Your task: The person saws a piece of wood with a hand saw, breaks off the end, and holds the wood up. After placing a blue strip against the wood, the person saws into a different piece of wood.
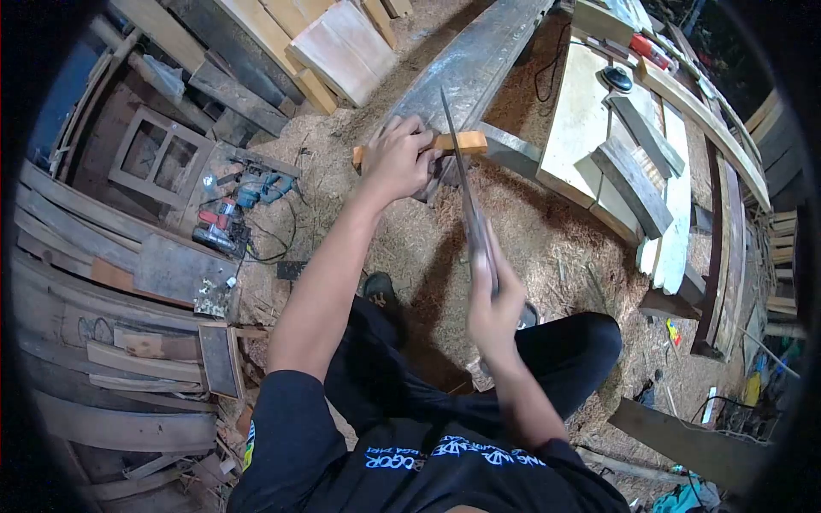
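Note:
My left hand [398, 158] is closed over a short orange-brown wood strip [472, 142], pressing it on the near end of a long, worn bench plank [466, 64]. The strip's right end sticks out past my fingers. In my right hand [496, 316] is a handsaw [473, 218], its handle mostly covered by my fingers. Its narrow blade points away from me and crosses the strip to the right of my left hand. How deep the teeth sit in the wood cannot be made out.
Sawdust covers the floor [547, 256]. On the right, a pale wooden table [581, 111] carries loose wood blocks [633, 184] and a round black object [616, 79]. Corded power tools [224, 224] lie at left. Boards [346, 47] lean at the back.

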`<state>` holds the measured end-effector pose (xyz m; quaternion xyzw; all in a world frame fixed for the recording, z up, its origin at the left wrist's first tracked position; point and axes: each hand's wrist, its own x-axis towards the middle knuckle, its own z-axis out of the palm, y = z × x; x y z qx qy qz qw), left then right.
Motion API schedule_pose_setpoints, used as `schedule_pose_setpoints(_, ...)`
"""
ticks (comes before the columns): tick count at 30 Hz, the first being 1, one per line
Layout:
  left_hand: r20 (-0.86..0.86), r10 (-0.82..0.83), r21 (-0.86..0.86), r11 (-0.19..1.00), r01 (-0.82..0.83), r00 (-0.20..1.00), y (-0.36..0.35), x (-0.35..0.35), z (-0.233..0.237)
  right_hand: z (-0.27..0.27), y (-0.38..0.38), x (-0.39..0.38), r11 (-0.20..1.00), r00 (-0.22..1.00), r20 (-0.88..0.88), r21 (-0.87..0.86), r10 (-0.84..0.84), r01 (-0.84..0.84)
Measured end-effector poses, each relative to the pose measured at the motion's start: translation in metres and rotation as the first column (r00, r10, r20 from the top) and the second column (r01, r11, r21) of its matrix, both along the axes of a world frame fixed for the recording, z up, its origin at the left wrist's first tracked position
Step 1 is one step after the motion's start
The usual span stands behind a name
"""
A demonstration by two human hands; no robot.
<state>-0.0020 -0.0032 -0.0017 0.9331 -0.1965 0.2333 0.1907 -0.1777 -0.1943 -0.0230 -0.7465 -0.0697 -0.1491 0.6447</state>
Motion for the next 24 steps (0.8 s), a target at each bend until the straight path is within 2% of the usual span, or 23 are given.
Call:
schedule_pose_setpoints(3,-0.050,0.029,0.047,0.999,-0.027,0.998,0.002,0.000,0.004,0.004,0.014,0.031,0.999,0.996,-0.088,0.048,0.004,0.001)
schedule_pose_setpoints(6,-0.051,0.053,0.036,0.998,-0.051,0.997,0.000,-0.001,0.000,-0.014,0.003,-0.011,1.000,0.999,-0.024,0.001,-0.022,0.022)
schedule_pose_setpoints(8,0.006,0.063,0.009,0.998,-0.063,0.998,-0.001,0.000,-0.004,-0.032,-0.015,-0.056,0.998,0.990,-0.138,0.058,0.009,-0.001)
schedule_pose_setpoints(11,-0.008,0.090,0.042,0.995,-0.090,0.996,-0.001,0.002,-0.006,0.002,-0.017,-0.048,0.996,0.990,-0.136,0.075,0.048,-0.038)
schedule_pose_setpoints(12,0.000,0.085,0.039,0.996,-0.085,0.996,-0.002,0.002,-0.003,0.004,-0.013,-0.025,0.997,0.991,-0.127,0.073,0.043,-0.034)
schedule_pose_setpoints(14,-0.094,0.046,0.013,0.999,-0.045,0.995,-0.001,0.000,0.002,0.006,0.001,0.022,0.997,0.973,-0.222,0.048,0.067,-0.058)
schedule_pose_setpoints(15,-0.082,0.048,0.014,0.999,-0.048,0.995,0.000,-0.001,0.004,0.005,0.006,0.024,0.997,0.975,-0.211,0.048,0.069,-0.060)
schedule_pose_setpoints(17,-0.132,0.065,0.050,0.997,-0.059,0.989,0.002,0.000,0.003,0.003,0.014,0.029,1.000,0.999,-0.050,-0.028,-0.007,0.006)
schedule_pose_setpoints(18,-0.137,0.068,0.048,0.997,-0.062,0.988,0.001,0.000,0.003,-0.001,0.010,0.020,1.000,0.999,-0.054,-0.030,-0.004,0.002)
schedule_pose_setpoints(20,-0.107,0.094,0.018,0.996,-0.093,0.990,-0.002,-0.001,0.002,-0.016,-0.004,-0.029,0.997,0.985,-0.164,0.073,0.051,-0.040)
schedule_pose_setpoints(22,-0.075,0.083,0.023,0.996,-0.082,0.994,-0.002,0.001,-0.002,-0.025,-0.015,-0.065,0.999,0.988,-0.153,0.028,0.021,-0.017)
schedule_pose_setpoints(23,-0.036,0.073,0.033,0.997,-0.072,0.997,-0.001,0.000,-0.003,-0.026,-0.019,-0.070,0.997,0.973,-0.225,0.062,0.052,-0.039)
schedule_pose_setpoints(24,-0.048,0.071,0.037,0.997,-0.069,0.996,0.000,-0.004,-0.005,-0.011,-0.017,-0.062,0.990,0.977,-0.205,0.135,0.062,-0.035)
